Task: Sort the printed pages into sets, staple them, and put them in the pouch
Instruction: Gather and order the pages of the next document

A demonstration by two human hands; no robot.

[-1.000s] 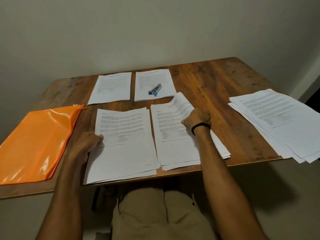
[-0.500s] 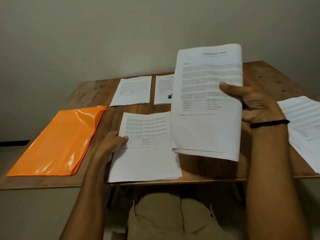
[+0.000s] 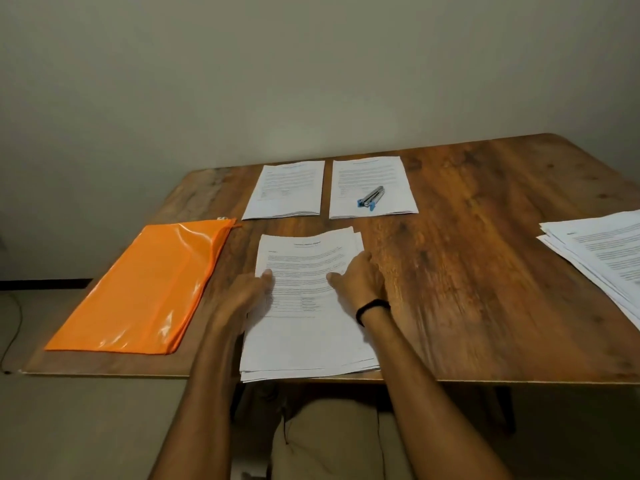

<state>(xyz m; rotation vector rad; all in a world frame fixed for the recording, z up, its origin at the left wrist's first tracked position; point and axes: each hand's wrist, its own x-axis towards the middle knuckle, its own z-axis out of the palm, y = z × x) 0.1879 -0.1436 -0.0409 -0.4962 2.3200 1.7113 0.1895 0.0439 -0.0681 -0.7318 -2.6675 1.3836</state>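
Both hands (image 3: 242,299) (image 3: 360,282) flat on stack (image 3: 308,337); print blurred.

Single head-worn wide-angle view, seated at table's (image 3: 485,271) near edge, looking forward and down. Both forearms enter from bottom of frame; wall (image 3: 311,64) fills the upper half. No second view.

Light: dim, warm, even.
Glare: soft sheen on orange pouch (image 3: 145,282) at 9 o'clock.
Blur: motion smear at 3 o'clock.
Distortion: worktop (image 3: 485,271) edges bowed.
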